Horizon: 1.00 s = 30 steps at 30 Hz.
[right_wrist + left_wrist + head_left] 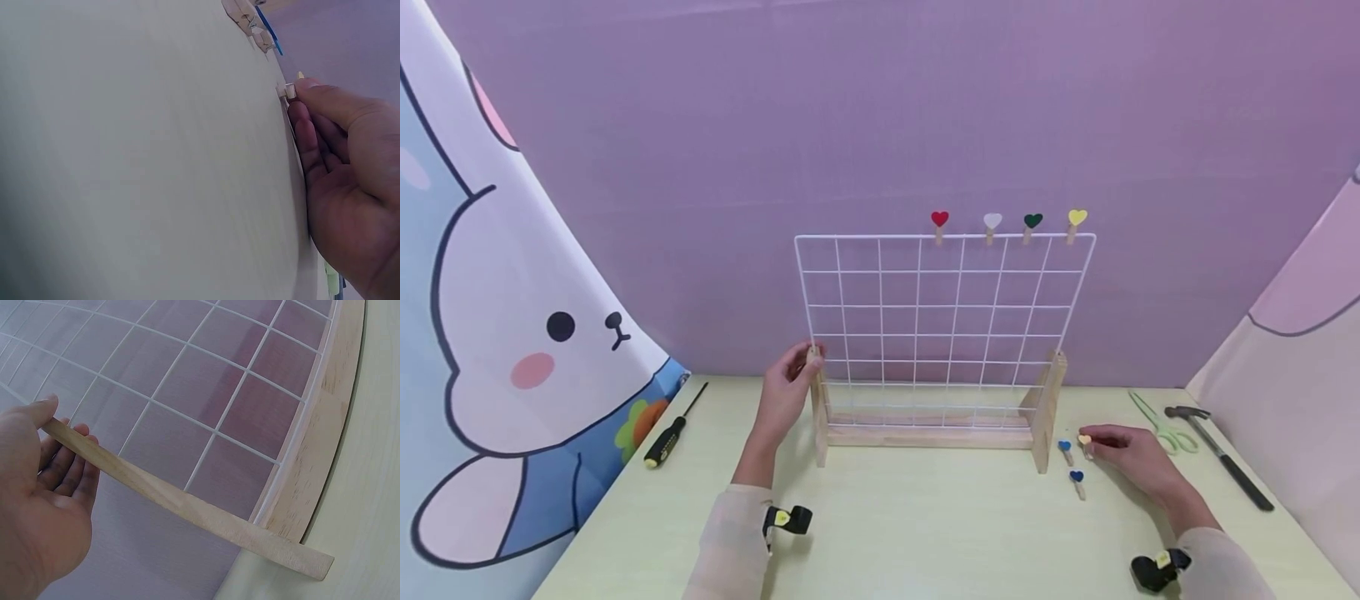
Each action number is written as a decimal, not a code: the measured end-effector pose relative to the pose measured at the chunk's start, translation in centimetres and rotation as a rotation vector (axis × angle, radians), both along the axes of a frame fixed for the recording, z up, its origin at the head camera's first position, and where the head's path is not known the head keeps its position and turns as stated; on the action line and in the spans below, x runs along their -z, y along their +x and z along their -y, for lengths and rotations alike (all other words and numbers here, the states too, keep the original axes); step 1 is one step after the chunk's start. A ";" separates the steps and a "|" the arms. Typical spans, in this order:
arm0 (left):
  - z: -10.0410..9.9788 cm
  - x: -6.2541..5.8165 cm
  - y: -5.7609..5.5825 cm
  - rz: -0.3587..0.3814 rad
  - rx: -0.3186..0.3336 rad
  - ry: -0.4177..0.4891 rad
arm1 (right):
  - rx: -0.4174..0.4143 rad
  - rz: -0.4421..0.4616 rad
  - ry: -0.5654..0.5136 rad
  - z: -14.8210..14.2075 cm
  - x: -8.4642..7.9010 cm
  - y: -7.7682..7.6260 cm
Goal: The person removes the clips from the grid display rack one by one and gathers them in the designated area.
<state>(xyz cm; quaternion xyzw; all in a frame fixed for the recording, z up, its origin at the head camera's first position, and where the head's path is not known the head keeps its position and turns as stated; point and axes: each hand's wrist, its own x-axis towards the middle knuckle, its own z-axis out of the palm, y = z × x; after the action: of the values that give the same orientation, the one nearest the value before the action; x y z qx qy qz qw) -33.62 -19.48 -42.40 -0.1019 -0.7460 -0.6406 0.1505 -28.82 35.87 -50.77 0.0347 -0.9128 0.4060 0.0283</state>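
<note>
A white wire grid (936,306) stands upright in a wooden stand (925,437). My left hand (788,387) holds the top of the stand's left upright (187,503), thumb on one side and fingers on the other. Down at the table to the right, my right hand (1131,457) pinches a small wooden clothespin (1086,444) with a pale yellow heart. Two clothespins with blue hearts, one lighter (1066,451) and one darker (1077,483), lie just left of it. Along the grid's top wire sit clothespins with red (939,220), white (992,222), green (1033,222) and yellow (1077,218) hearts.
Green-handled scissors (1167,427) and a hammer (1225,458) lie at the table's right side, beyond my right hand. On the left rests a screwdriver (673,432). Behind the stand hangs a purple cloth (700,167), and a rabbit-print cloth (512,292) hangs at the left.
</note>
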 end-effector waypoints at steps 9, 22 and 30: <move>0.0 -0.2 0.1 -0.009 0.007 0.009 | 0.006 -0.018 0.019 0.1 0.2 -0.2; -0.2 -0.1 0.4 0.001 0.012 0.002 | 0.051 -0.006 -0.100 -1.3 -1.8 0.6; -0.1 -0.1 0.2 -0.012 0.007 0.002 | 0.068 -0.108 -0.073 -1.6 -11.1 1.3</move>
<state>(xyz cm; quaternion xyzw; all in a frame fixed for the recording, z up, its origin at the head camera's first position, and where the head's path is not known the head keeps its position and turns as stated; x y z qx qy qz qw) -33.47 -19.41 -42.34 -0.1084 -0.7442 -0.6412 0.1528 -27.51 37.50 -39.71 0.0243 -0.8951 0.4355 0.0926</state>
